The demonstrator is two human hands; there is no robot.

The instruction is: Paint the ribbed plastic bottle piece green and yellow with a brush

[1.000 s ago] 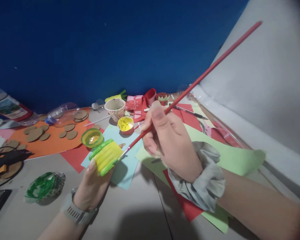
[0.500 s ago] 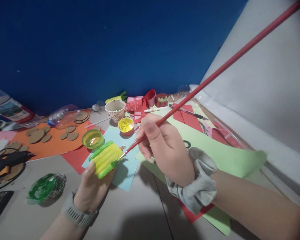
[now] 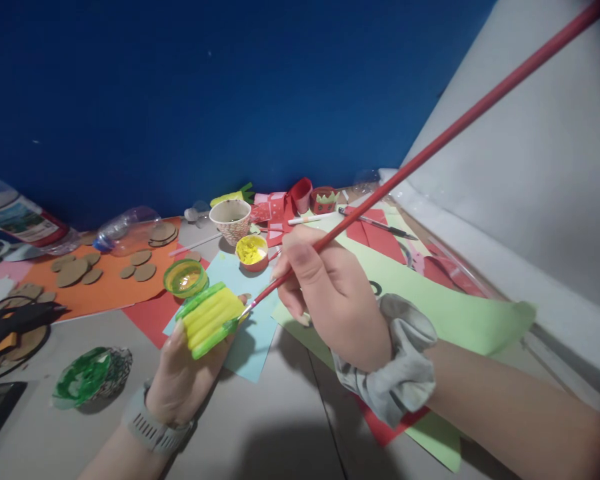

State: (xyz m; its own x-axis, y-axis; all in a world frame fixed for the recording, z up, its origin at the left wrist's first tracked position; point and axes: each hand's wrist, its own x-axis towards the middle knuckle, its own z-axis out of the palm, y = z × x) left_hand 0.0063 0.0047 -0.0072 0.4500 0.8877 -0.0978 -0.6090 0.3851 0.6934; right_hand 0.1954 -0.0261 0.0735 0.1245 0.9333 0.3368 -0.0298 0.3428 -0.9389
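A small ridged piece painted yellow with bright green edges [image 3: 211,317] rests in my left hand [image 3: 190,367], gripped by thumb and fingers. My right hand [image 3: 330,293] pinches a long red-handled paintbrush [image 3: 410,167] well down its handle. The brush's green-loaded bristles touch the green edge on the piece's right side. Just beyond sits a green-rimmed cap [image 3: 185,278] with yellowish stuff inside. Behind it stands a small cup of yellow paint [image 3: 251,252]. Green paint fills a shallow dish [image 3: 85,377] left of my left hand.
A patterned paper cup [image 3: 231,223] stands at the back. Cardboard discs [image 3: 73,272] lie on orange paper [image 3: 125,288] to the left, beside clear plastic bottles [image 3: 130,230]. Light green paper [image 3: 440,300] runs under my right arm. A black pen [image 3: 377,223] lies farther back, near a blue wall.
The brush tip has shifted slightly up and right along the piece's green edge. My left hand has tilted the piece a little and moved it slightly left.
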